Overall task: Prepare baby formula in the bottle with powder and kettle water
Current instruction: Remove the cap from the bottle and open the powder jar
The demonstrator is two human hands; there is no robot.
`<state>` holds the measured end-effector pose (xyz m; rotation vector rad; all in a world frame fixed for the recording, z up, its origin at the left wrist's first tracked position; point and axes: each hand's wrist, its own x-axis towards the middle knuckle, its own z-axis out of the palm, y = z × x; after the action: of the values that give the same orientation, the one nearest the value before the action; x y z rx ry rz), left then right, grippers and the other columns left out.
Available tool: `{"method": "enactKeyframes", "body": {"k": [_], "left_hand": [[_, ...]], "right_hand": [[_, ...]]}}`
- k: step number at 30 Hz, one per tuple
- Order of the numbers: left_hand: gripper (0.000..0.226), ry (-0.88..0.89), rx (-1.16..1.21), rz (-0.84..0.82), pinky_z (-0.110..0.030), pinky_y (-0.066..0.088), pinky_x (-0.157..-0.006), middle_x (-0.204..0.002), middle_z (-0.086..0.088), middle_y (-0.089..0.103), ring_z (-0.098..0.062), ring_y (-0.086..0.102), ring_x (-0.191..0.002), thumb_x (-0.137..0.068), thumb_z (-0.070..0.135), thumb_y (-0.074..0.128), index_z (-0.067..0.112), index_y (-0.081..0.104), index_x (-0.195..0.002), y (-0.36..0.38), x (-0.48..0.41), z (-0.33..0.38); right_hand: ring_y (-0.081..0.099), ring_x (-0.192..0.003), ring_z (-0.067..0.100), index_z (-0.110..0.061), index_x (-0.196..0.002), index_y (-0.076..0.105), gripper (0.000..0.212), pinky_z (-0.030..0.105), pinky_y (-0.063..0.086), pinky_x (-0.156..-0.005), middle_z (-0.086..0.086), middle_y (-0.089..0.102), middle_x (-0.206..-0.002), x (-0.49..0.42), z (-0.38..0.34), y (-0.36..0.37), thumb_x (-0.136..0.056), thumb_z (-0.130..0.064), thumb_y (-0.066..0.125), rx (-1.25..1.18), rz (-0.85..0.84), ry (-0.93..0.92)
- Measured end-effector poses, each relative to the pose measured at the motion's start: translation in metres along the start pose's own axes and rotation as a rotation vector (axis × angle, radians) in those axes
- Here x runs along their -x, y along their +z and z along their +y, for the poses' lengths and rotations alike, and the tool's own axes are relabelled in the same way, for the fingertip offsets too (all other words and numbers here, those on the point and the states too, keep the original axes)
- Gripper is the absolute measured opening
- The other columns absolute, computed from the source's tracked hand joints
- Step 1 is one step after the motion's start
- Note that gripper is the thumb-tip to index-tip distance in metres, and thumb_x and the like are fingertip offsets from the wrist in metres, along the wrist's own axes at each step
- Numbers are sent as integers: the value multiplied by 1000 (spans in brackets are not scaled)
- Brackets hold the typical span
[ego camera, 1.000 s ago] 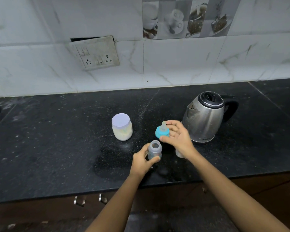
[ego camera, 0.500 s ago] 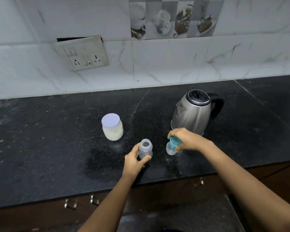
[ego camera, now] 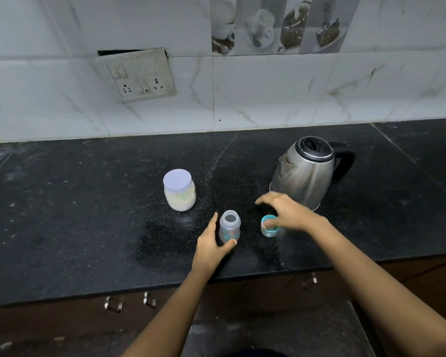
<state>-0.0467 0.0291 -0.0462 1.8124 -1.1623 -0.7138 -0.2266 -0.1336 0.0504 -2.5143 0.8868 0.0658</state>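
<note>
Near the desk's (ego camera: 88, 228) front edge, left grip (ego camera: 211, 247) grasps the upright bottle (ego camera: 229, 228); powder jar (ego camera: 179, 191) stands behind-left, farther from the released right grip (ego camera: 289, 215).

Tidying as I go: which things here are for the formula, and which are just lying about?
For the formula: open bottle, blue teat ring, powder jar, kettle.
Lying about: wall socket plate, drawer handles, picture tiles.
</note>
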Motion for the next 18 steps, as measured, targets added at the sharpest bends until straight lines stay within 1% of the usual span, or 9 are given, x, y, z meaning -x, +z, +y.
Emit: {"method": "enactKeyframes", "body": {"k": [2, 4, 6, 8, 10, 12, 13, 15, 18], "left_hand": [[95, -4, -48, -4, -16, 23, -107, -152, 1, 34, -13, 32, -138, -77, 24, 79, 15, 21, -152, -9, 1, 0], [94, -10, -62, 31, -16, 21, -107, -154, -1, 31, -14, 29, -140, -80, 25, 77, 14, 19, -153, -22, 3, -2], [90, -34, -47, 115, -19, 24, -109, -153, -4, 34, -14, 32, -139, -81, 25, 76, 13, 21, -152, -36, 6, -6], [87, -77, -27, 201, -20, 26, -108, -150, -5, 38, -15, 35, -137, -81, 25, 75, 13, 24, -151, -52, 8, -12], [86, -107, -14, 248, -18, 25, -106, -150, -5, 38, -15, 34, -137, -82, 25, 75, 13, 26, -150, -67, 10, -17], [85, -118, -10, 273, -18, 24, -106, -152, -4, 36, -15, 33, -138, -82, 25, 75, 14, 26, -150, -81, 10, -22], [85, -121, -8, 285, -19, 24, -106, -152, -3, 36, -15, 32, -139, -82, 25, 75, 14, 26, -150, -88, 10, -25], [85, -126, 8, 317, -20, 23, -107, -153, -2, 34, -15, 30, -139, -82, 25, 75, 15, 26, -150, -101, 12, -30], [88, -139, 26, 359, -26, 26, -110, -153, -2, 35, -15, 30, -139, -79, 29, 78, 16, 27, -150, -116, 12, -39]], "right_hand": [[51, -114, 19, -15, -128, 53, 53, 33, 43, -99, 7, 53, -125, -14, -19, -13, -80, -28, 73, -51, 135, -70], [53, -108, 15, -15, -126, 54, 47, 31, 47, -94, 5, 55, -122, -36, -49, -21, -84, -28, 70, -142, 241, -109], [53, -107, 14, -16, -128, 52, 47, 32, 50, -91, 6, 54, -123, -64, -83, -21, -85, -27, 68, -197, 280, -127], [49, -116, 20, -15, -135, 45, 56, 38, 47, -96, 9, 48, -131, -94, -111, -13, -85, -28, 68, -168, 232, -141], [38, -130, 28, -13, -144, 31, 74, 43, 39, -104, 13, 36, -144, -121, -135, -3, -83, -30, 69, -123, 119, -125], [28, -137, 33, -15, -150, 17, 89, 48, 34, -107, 12, 23, -153, -142, -151, 8, -81, -33, 70, -119, 30, -99], [25, -138, 35, -16, -151, 13, 92, 49, 32, -108, 12, 20, -155, -151, -157, 13, -81, -35, 69, -111, 5, -90], [25, -137, 38, -16, -152, 12, 92, 51, 31, -107, 12, 21, -154, -165, -163, 23, -83, -41, 67, -55, -14, -66], [33, -129, 35, -10, -146, 27, 87, 43, 37, -99, 11, 33, -144, -168, -169, 37, -79, -47, 69, -17, 41, -65]]}}
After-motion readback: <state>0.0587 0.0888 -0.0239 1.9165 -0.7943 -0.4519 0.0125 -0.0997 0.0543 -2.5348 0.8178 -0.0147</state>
